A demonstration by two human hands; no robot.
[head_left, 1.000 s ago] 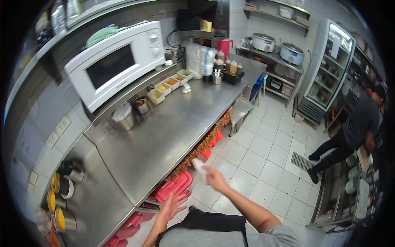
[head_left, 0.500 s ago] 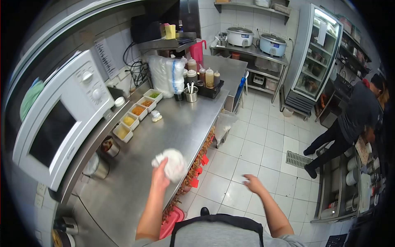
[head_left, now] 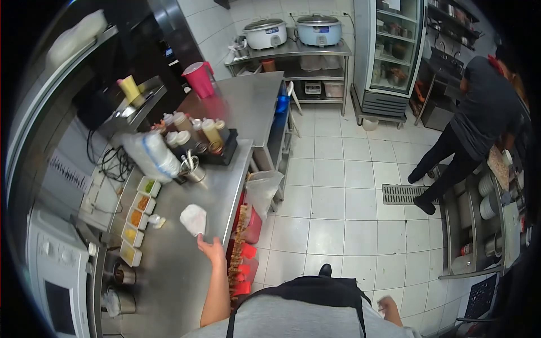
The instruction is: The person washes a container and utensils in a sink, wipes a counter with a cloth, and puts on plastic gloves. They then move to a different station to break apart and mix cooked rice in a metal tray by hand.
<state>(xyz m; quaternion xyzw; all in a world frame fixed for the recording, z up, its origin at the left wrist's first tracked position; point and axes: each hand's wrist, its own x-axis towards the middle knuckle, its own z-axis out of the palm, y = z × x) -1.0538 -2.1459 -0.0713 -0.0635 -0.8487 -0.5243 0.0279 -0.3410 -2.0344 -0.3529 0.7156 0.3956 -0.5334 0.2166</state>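
A rounded white bundle (head_left: 193, 219), perhaps wrapped in plastic, is over the steel counter (head_left: 174, 270). My left hand (head_left: 211, 248) is just beside its lower edge, fingers apart and not closed round it. My right hand (head_left: 389, 307) hangs low at my right side above the floor; its fingers look bent, and blur hides whether they hold anything. Left of the bundle, a small white crumpled item (head_left: 156, 221) lies near a row of white tubs (head_left: 137, 217) with coloured fillings.
Sauce bottles (head_left: 211, 132) and a cutlery cup (head_left: 193, 169) stand farther along the counter. A microwave (head_left: 56, 270) is at left. A person (head_left: 479, 112) bends over the right-hand shelving. Skewer-like sticks (head_left: 238, 248) line the counter's edge.
The view has turned and shifted. My left hand, which gripped the white bundle, now has its fingers apart beside it. My right hand has dropped lower and closer to my body.
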